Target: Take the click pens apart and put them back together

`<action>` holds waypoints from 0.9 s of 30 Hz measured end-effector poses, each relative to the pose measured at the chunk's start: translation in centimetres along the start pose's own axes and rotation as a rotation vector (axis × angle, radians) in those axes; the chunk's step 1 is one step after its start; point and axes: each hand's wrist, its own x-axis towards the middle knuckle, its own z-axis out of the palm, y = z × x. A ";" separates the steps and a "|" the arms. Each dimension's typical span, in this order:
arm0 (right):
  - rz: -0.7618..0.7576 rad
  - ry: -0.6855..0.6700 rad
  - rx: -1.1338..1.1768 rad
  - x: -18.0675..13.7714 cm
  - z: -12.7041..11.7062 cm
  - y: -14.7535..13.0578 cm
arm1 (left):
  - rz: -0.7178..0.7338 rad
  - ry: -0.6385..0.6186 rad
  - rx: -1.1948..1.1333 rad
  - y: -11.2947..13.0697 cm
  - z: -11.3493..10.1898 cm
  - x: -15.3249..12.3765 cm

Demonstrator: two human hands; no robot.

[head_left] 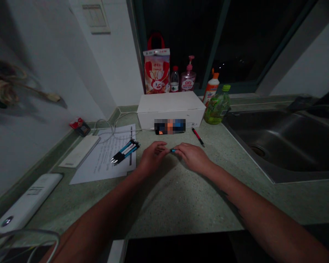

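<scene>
My left hand and my right hand meet over the middle of the countertop, both closed in a pinch. Between their fingertips is a blue pen, of which just a short blue and dark stretch shows; the fingers hide the rest. To the left, several blue, white and black pens lie bunched together on a printed sheet of paper. A red and black pen rests by itself beyond my right hand. Directly ahead, a phone with a blurred screen leans against a white box.
On the right is a steel sink. A green bottle and an orange-capped bottle stand beside the box. Behind it are a red bag and a pump bottle. A white power strip lies left.
</scene>
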 end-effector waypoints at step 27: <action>0.331 0.398 0.877 1.3 0.2 2.6 | 0.114 -0.012 0.189 1.0 -0.2 -0.5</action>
